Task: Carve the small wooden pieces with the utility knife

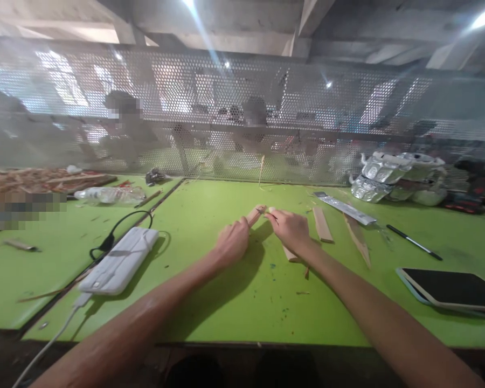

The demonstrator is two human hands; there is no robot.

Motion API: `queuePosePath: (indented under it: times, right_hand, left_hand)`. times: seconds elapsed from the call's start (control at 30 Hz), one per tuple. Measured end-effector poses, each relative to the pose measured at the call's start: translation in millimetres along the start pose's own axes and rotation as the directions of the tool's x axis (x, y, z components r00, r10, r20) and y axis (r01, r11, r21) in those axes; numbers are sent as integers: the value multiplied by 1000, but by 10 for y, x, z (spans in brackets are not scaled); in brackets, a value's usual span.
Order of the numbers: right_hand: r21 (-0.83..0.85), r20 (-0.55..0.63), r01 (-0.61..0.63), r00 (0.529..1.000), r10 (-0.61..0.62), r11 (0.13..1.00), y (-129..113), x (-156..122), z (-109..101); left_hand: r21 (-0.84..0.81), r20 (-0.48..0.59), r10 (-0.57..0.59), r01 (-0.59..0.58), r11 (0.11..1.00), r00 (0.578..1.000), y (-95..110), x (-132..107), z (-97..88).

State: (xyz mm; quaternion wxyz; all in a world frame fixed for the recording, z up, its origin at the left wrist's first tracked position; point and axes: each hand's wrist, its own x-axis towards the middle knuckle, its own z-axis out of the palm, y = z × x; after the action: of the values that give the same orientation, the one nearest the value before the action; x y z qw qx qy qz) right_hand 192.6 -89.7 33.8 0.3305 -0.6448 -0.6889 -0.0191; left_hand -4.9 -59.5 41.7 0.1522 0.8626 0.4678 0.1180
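Wooden strip (290, 256) partly behind the right hand (290, 228), slim tool (265, 213) in its grip, perhaps a blade, rather blurred.

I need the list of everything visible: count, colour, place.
Ceiling: 1, grey, overhead
Perforated panel: 1, grey, behind tabletop
Blurred people: several, unclear, behind panel
Flat tabletop: 2 sections, green, foreground
Wood heap: 1, brown, left
Crumpled plastic bottle: 1, clear, left
Rectangular power bank: 1, white, left
Cables: 2, black and white, left
Upright stick: 1, pale, back
Shiny objects: several, silver, back right
Wooden strips, one pointed: 3, tan, right
Flat packet: 1, silver, right
Slender pen: 1, black, right
Flat screen device: 1, black, right
Scraps: many, mixed, scattered
Held wooden strip: 1, tan, centre
Thin item: 1, dark, centre
Left grip: 1, bare, around held strip
Right grip: 1, bare, on thin item
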Motion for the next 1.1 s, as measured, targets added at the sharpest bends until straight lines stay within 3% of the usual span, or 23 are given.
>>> queuePosePath:
  times: [0.13, 0.33, 0.47, 0.53, 0.6, 0.67, 0.73, 0.83, 0.93, 1.1]
  right_hand:
    - [-76, 32, -4, 999, 6, 997, 26, 39, 20]
    - [-195, 61, -36, 997, 49, 980, -49, 66, 62]
    - [-201, 45, -60, 996, 71, 978, -90, 98, 85]
    - [-132, 2, -178, 984, 180, 975, -13, 128, -20]
    - [-67, -86, -353, 934, 347, 933, 157, 156, -219]
    - [-51, -176, -426, 894, 411, 903, 371, 172, -437]
    - [81, -258, -443, 856, 448, 893, 540, 178, -572]
    - [154, -174, -379, 899, 403, 912, 585, 178, -532]
    - [301, -27, -284, 952, 305, 911, 449, 147, -351]
    - [589, 192, -332, 943, 272, 737, 260, 78, -229]
  left_hand:
    - [2, 25, -19, 19, 1000, 999, 40, 9, -22]
    - [164, -18, -61, 63, 984, 998, 83, 11, -54]
    - [143, -16, -62, 64, 988, 998, 97, 5, -9]
    - [77, 6, -54, 53, 996, 999, 74, -20, 37]
    - [-2, 40, -38, 38, 999, 998, 19, -46, 70]
    - [-58, 49, -30, 33, 998, 998, -53, -47, 68]
    - [-56, -15, -44, 43, 997, 999, -117, -17, 32]
    - [-13, -100, -53, 52, 999, 994, -159, 39, -23]
    - [-2, -113, -34, 34, 999, 993, -139, 56, -29]
    - [40, -121, 13, -8, 999, 993, -49, 12, -28]
